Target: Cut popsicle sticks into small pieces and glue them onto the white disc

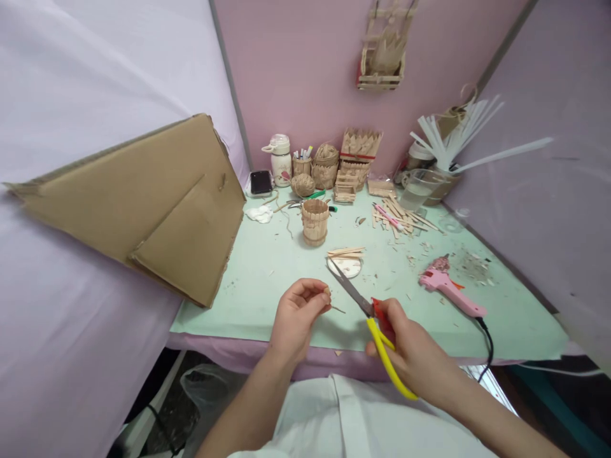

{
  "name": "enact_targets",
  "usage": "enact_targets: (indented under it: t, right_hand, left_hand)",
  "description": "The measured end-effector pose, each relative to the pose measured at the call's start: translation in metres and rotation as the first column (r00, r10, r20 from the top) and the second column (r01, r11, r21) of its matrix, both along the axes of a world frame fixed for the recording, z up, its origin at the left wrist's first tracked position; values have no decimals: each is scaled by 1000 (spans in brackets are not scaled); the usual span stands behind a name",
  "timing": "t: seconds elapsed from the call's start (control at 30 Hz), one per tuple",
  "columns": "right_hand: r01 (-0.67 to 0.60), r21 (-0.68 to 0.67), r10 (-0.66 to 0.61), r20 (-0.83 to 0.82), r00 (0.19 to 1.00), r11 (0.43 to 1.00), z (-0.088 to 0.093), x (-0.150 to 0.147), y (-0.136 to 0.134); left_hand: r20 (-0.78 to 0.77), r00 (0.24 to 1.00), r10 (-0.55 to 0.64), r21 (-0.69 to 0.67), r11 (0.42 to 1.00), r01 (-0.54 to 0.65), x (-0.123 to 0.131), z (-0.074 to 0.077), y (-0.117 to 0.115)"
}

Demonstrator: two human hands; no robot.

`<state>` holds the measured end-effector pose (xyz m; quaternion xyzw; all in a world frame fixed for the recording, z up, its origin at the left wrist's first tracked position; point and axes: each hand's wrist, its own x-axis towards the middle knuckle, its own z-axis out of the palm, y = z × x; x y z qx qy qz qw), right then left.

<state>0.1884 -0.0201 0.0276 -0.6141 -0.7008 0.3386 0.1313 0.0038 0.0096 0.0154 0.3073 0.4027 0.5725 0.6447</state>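
Right hand (413,356) grips yellow-handled steel scissors (367,310), blades angled far-left; my left hand (298,315) pinches a small wooden sliver (327,292) (just beside blades).

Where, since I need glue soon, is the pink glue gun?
In the head view the glue gun lies on the green mat at the right, just past the right hand holding the scissors.

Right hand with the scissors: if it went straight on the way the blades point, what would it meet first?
Probably the round disc: the scissors in the right hand reach its left edge with their tip. Past it stands the stick cup. How high the blades ride is unclear.
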Motion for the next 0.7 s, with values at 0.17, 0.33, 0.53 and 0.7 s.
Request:
enact_targets:
  t: [0.17, 0.33, 0.53, 0.7]
  right_hand:
    - [-4, 5, 4, 121, 993, 1000, -1, -3, 0]
    - [-17, 6, 16, 114, 993, 1000, -2, -6, -1]
    - [5, 1, -5, 93, 996, 1000, -1, -8, -2]
    - [12, -7, -11, 94, 995, 1000, -1, -8, -3]
  left_hand:
    - [7, 1000, 6, 10, 1000, -6, 1, -5, 0]
    - [-4, 1000, 9, 50, 999, -9, 1, -6, -1]
    - [-4, 1000, 7, 66, 998, -6, 2, -3, -2]
    - [24, 1000, -2, 63, 998, 0, 4, -4, -2]
